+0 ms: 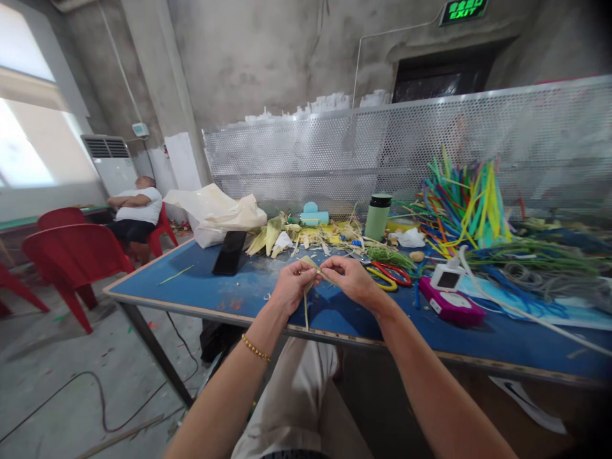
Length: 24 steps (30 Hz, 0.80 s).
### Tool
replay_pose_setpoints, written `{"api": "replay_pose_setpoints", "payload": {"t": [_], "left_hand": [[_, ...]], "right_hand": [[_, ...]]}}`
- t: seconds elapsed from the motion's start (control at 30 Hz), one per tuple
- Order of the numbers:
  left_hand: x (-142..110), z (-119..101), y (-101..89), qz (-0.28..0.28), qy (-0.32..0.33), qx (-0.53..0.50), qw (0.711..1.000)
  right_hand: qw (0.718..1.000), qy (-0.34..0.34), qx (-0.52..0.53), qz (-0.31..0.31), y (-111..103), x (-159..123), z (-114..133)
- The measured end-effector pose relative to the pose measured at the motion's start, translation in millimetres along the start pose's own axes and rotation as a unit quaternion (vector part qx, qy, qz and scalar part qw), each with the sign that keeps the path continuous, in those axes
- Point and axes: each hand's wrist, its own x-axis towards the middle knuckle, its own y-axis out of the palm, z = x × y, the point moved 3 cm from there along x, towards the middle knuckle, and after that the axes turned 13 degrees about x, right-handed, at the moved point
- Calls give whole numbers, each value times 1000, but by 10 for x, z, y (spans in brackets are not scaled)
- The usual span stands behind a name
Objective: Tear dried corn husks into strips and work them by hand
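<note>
At the table's front edge, my left hand [294,287] pinches a pale yellow-green husk strip [306,309] between thumb and fingers. One end of the strip hangs down toward the table edge, and a wider bit shows above the fingertips. My right hand [352,280] meets the left at the fingertips, its thumb and forefinger closed on the same strip. The exact spot where they pinch is partly hidden by the fingers. Just right of my right hand lie scissors with yellow handles [382,279] and a pair with red handles [394,273].
Behind my hands lie dry husks [272,236], a black phone [229,253] and a green tumbler [378,218]. To the right are a magenta box [452,306], a white cable [516,306] and colourful strips [478,204]. A person [138,207] sits far left near red chairs [76,255].
</note>
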Motion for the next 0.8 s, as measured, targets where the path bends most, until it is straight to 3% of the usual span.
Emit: {"api": "replay_pose_setpoints", "payload": {"t": [0.17,0.43,0.8], "left_hand": [[-7,17,-1,20,5,22,1000],[-4,63,-16,45,10,69,997],[-7,35,-14,22,36,87,995]], "right_hand": [[1000,2,25,15,4,-5,-10],[998,-47,-37,-7,-15,-7,4],[996,-70,-49,5,-17,-19,52]]}}
